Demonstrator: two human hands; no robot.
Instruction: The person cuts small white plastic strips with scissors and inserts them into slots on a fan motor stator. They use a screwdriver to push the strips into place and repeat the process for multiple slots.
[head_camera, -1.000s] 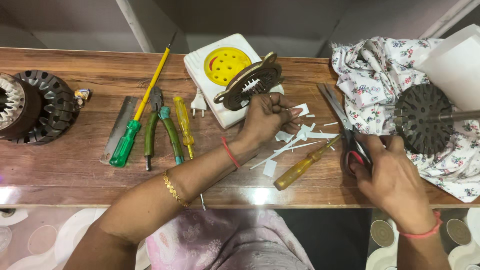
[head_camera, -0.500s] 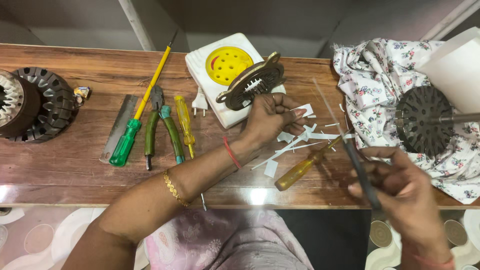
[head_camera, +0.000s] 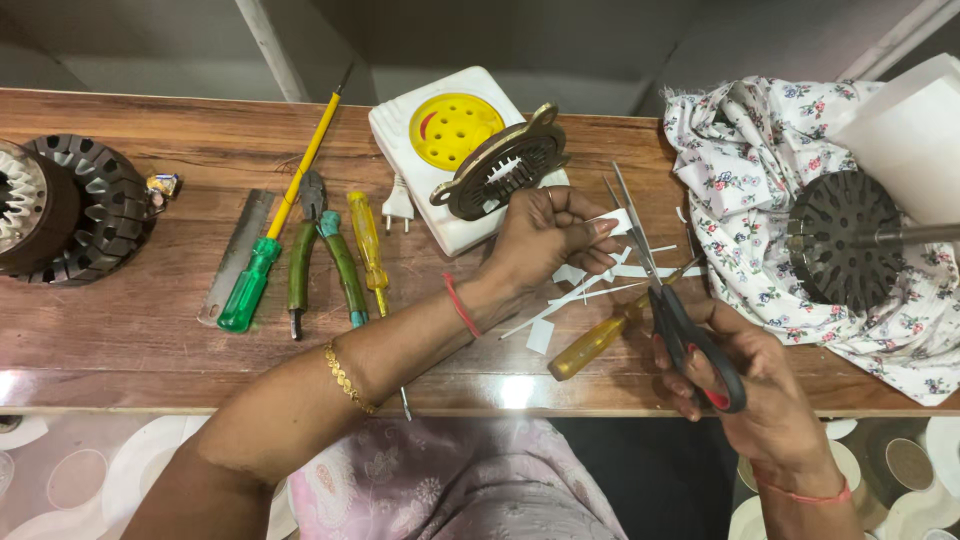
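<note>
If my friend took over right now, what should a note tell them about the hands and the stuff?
Left hand: pinching a white paper strip over the table.
Right hand: holding black scissors, blades open and pointing up toward the strip.
Done: several cut white strips lie on the table below the left hand.
Left: the held strip is not yet cut.
Nearby: yellow-handled screwdriver beside the scissors, pliers further left.

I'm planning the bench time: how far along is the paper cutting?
Done: several white paper strips already lie cut on the wooden table. In hand: the left hand pinches a white paper piece, the right hand holds open scissors at it. Left: this piece remains uncut.
</note>
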